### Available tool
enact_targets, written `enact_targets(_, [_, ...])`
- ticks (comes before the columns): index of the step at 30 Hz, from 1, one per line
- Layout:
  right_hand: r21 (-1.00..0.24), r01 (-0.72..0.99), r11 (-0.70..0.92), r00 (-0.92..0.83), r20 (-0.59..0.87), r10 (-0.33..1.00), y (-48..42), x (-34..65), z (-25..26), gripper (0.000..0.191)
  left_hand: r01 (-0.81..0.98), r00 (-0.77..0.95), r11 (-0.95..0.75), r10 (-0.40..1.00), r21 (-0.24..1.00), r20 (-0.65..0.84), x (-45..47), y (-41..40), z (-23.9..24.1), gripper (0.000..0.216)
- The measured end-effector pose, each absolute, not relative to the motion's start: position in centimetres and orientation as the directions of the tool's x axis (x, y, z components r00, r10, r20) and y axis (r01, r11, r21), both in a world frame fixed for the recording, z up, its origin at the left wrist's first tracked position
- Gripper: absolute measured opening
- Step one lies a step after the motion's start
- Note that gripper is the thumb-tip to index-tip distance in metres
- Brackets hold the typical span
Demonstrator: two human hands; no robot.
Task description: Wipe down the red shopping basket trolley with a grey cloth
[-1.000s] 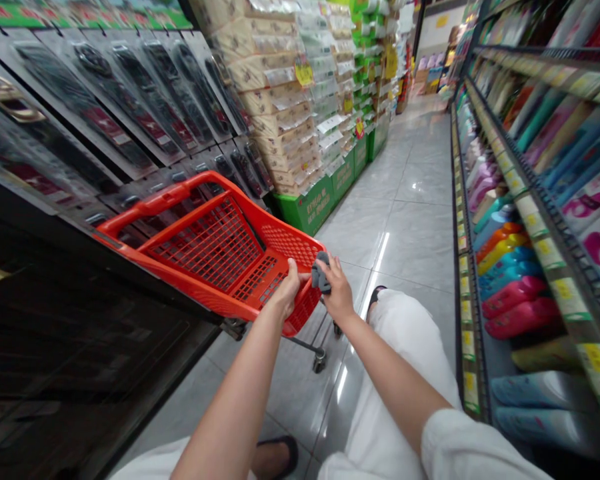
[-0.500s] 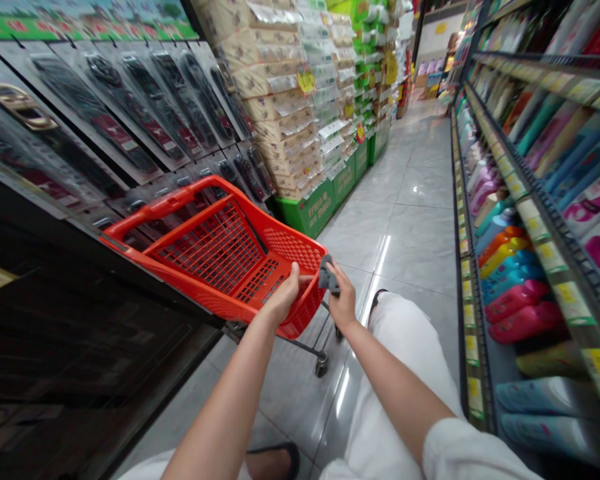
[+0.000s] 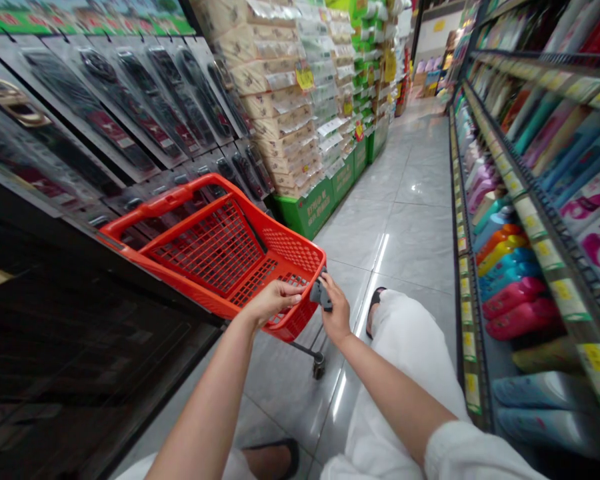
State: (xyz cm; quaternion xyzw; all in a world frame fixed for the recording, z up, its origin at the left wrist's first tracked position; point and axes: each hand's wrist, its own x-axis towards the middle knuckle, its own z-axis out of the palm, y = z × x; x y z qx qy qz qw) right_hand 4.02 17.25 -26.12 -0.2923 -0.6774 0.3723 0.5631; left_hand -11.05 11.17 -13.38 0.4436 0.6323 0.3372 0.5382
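A red plastic shopping cart (image 3: pixel 205 300) stands at an angle before me, its basket without goods. My right hand (image 3: pixel 337 313) is closed on a crumpled grey cloth (image 3: pixel 321 295), pressed against the outside of the basket's front rim. On the inner side of that same rim, my left hand (image 3: pixel 275 300) has its thumb and forefinger brought together, pointing toward the cloth. Whatever lies between those fingertips, if anything, is too small to see.
Packaged belts (image 3: pixel 145 80) hang on a rack at left, above a dark cabinet (image 3: pixel 80 360). Stacked tissue packs (image 3: pixel 280 100) rest on green bases (image 3: pixel 310 207). Shelves of bottles (image 3: pixel 515 287) line the right. Grey tiled floor (image 3: pixel 415 227) runs between; my knee (image 3: pixel 405 340) is beside the cart.
My right hand has slid the cloth down and slightly left along the rim. My left hand has turned, its raised thumb now lowered to the forefinger. The cart has barely shifted in view.
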Motion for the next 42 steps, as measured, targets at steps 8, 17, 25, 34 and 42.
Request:
enact_targets(8, [-0.855,-0.04,0.517,-0.175,0.515,0.839,17.9,3.8,-25.1,0.065,0.134,-0.154,0.395,0.914,0.909,-0.375,-9.8,12.2,-13.6,0.046])
enact_targets(17, [-0.914,-0.181,0.363,-0.082,0.381,0.921,14.3,3.8,-27.0,0.044,0.114,-0.241,0.412,0.894,0.904,-0.377,-8.9,14.8,-13.6,0.043])
enact_targets(25, [-0.89,-0.376,0.258,0.018,0.272,0.962,22.8,1.9,-27.3,0.042,0.104,-0.231,0.415,0.894,0.904,-0.384,-7.8,15.2,-13.4,0.045])
enact_targets(34, [-0.924,-0.373,0.091,-0.023,0.107,0.994,21.5,1.7,-28.6,0.039,0.131,-0.237,0.41,0.897,0.902,-0.374,-7.6,15.8,-13.8,0.041])
enact_targets(42, [-0.96,-0.277,0.047,-0.039,0.06,0.997,17.5,1.8,-29.2,0.046,0.15,-0.252,0.417,0.893,0.896,-0.373,-7.8,16.2,-14.1,0.043])
